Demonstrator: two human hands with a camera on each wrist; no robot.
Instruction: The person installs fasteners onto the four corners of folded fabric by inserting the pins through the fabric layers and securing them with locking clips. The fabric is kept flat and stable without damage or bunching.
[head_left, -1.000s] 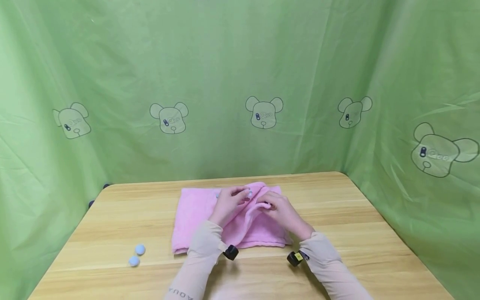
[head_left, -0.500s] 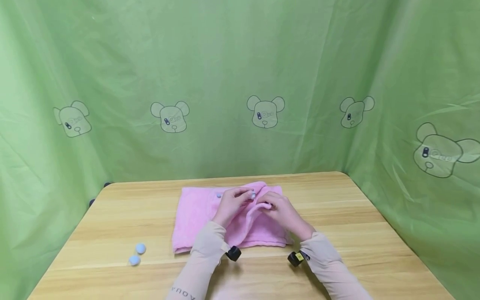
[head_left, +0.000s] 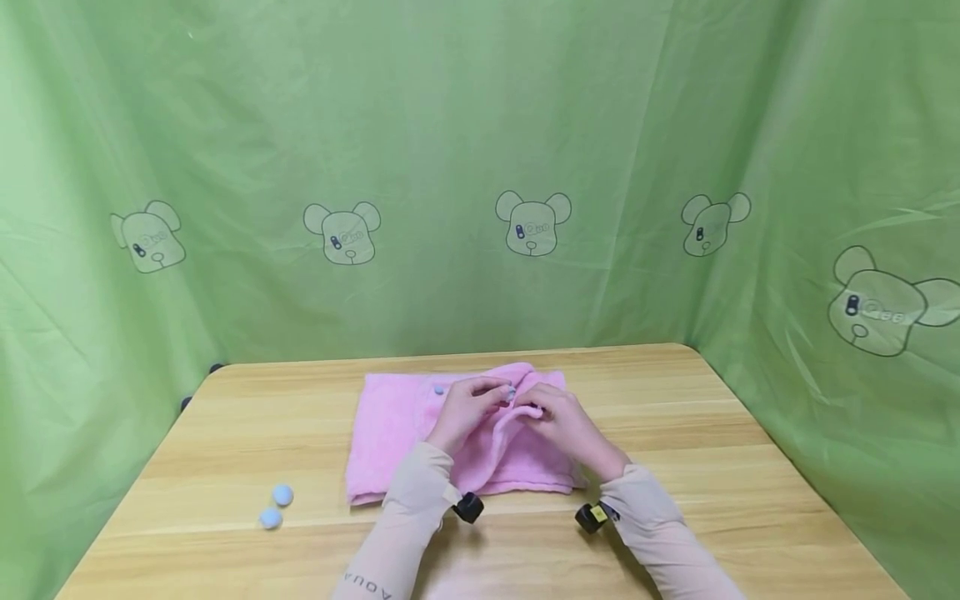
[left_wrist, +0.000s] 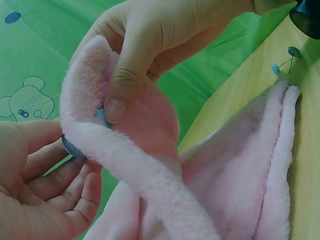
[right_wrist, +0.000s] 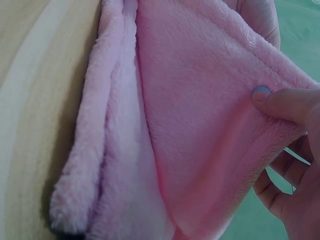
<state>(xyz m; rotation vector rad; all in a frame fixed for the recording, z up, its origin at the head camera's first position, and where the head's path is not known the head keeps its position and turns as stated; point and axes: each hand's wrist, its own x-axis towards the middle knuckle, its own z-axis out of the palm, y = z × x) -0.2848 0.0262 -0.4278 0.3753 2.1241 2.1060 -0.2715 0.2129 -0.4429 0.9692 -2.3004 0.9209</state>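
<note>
A folded pink plush cloth (head_left: 382,442) lies on the table with one part lifted between the hands. My left hand (head_left: 463,408) pinches a blue round-headed fastener (left_wrist: 74,147) by its domed head against one side of the cloth. On the cloth's other face, my right hand (head_left: 558,417) grips the lifted edge, its thumb over a small blue tip (left_wrist: 102,117). That thumb and blue spot (right_wrist: 261,92) show in the right wrist view too. A similar small blue disc (head_left: 438,390) sits on the cloth, left of the left hand.
Two light blue domed pieces (head_left: 282,495) lie on the wooden table (head_left: 187,467), left of the cloth. Green curtain walls (head_left: 435,292) with bear drawings stand close behind and beside it. Black wrist cameras (head_left: 468,507) hang low over the tabletop.
My left hand has edged right toward my right hand with the blue fastener, uncovering the blue disc on the cloth. The right hand keeps its grip in nearly the same place.
</note>
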